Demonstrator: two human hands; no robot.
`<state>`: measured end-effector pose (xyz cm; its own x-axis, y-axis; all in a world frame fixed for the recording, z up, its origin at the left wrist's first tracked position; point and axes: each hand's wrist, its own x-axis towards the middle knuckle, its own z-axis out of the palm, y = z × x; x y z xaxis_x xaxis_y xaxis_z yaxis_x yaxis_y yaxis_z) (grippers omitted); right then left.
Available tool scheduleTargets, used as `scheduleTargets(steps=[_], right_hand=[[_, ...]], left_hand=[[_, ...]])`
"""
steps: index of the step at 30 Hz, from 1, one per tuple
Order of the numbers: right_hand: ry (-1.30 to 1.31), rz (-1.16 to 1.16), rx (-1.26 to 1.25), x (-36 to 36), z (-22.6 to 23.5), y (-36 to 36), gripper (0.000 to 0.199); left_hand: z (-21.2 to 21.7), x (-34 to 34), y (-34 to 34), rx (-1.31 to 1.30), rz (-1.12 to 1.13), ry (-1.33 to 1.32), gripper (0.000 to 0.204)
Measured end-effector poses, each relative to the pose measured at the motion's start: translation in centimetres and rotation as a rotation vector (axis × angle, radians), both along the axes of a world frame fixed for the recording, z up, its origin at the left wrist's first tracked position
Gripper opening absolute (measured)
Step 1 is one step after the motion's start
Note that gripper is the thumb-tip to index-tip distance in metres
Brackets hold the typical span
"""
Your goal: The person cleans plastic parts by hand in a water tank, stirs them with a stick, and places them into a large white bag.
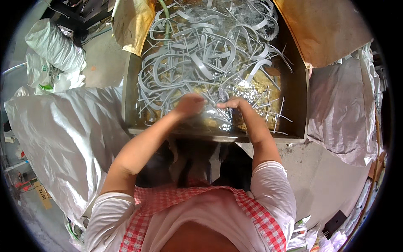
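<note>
A metal tub of water holds a tangle of grey plastic strips, some curved and some straight. My left hand is over the near part of the tub, smeared by motion, so its fingers do not show clearly. Close to its right, my right hand has its fingers and thumb drawn together, pointing left. What they hold, if anything, is too small to make out. Between and beyond the two hands, sunlit water glints around thin strips.
A large silvery sack stands left of the tub, and a grey sack on the right. Yellowish sheets flank the far side. A green hose runs into the water. White sacks lie at the far left.
</note>
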<state>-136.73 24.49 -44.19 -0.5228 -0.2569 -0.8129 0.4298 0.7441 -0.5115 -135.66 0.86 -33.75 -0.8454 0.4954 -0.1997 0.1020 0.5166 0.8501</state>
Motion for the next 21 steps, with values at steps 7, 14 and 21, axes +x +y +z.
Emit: scheduleTargets(steps=[7, 14, 21], right_hand=[[-0.119, -0.242, -0.898, 0.5, 2.3, -5.2, 0.059], [0.068, -0.193, -0.765, -1.5, 16.8, -4.0, 0.069], [0.391, 0.706, -0.210, -1.6, 24.9, -4.2, 0.033]], left_hand=[[-2.3, -0.5, -0.2, -0.354, 0.085, -0.245, 0.036], [2.7, -2.5, 0.1, 0.553, 0.157, -0.438, 0.076], [12.5, -2.3, 2.2, -0.504, -0.153, 0.888, 0.081]])
